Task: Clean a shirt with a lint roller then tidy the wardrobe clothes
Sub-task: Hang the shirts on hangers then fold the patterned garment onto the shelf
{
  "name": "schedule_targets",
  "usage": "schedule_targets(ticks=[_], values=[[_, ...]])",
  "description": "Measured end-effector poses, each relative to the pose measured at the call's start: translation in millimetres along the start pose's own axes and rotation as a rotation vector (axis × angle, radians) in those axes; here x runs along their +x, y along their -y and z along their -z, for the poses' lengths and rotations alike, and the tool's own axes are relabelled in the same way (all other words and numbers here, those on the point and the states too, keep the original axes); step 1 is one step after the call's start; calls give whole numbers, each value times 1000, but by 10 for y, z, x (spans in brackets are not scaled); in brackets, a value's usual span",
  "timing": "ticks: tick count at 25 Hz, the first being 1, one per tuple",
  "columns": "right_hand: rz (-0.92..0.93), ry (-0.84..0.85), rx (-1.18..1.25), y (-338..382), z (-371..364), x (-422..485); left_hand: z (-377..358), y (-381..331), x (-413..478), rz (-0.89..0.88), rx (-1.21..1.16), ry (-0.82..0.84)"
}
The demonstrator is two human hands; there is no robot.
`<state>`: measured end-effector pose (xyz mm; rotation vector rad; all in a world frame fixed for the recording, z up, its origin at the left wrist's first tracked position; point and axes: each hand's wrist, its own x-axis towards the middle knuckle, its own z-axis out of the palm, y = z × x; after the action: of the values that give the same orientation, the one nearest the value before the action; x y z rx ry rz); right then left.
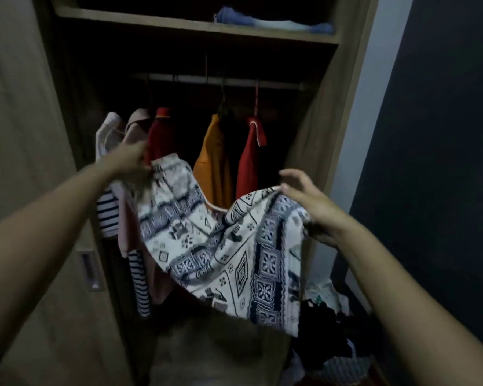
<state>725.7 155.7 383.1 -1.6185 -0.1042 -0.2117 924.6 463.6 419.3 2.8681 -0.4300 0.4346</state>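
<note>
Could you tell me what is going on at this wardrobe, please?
A person stands at an open wardrobe, holding a patterned cloth spread between both hands. The left hand, blurred, grips one upper edge; the right hand holds the other. Behind it an orange garment and a red garment hang on the rail, a folded blue item lies on the shelf above, and a heap of clothes lies at lower right.

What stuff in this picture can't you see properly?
All in the head view:
- The left hand: motion blur hides its grip on the patterned cloth.
- The patterned cloth: folds hide what garment it is.
- The clothes pile at lower right: too dark, and cut off by the frame edge.
- The hanging rail: dim, so the hangers barely show.
- The blue folded fabric on the top shelf: too dim to identify.
</note>
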Motion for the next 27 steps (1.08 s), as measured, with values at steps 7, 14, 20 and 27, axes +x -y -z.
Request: schedule_targets(ticks=[7,14,20,27], values=[[-305,-103,170,-129,-846,429,-503,-737,-872,-31,-879,-51],[-314,-239,494,-41,-895,447,-778,-891,-1391,-301,-817,195],[-223,-357,743,376,-433,403,-1137,-955,-1084,-322,-535,-24],[-287,-423,991,288,-185,453,-1159,-658,-966,-373,-434,-475]])
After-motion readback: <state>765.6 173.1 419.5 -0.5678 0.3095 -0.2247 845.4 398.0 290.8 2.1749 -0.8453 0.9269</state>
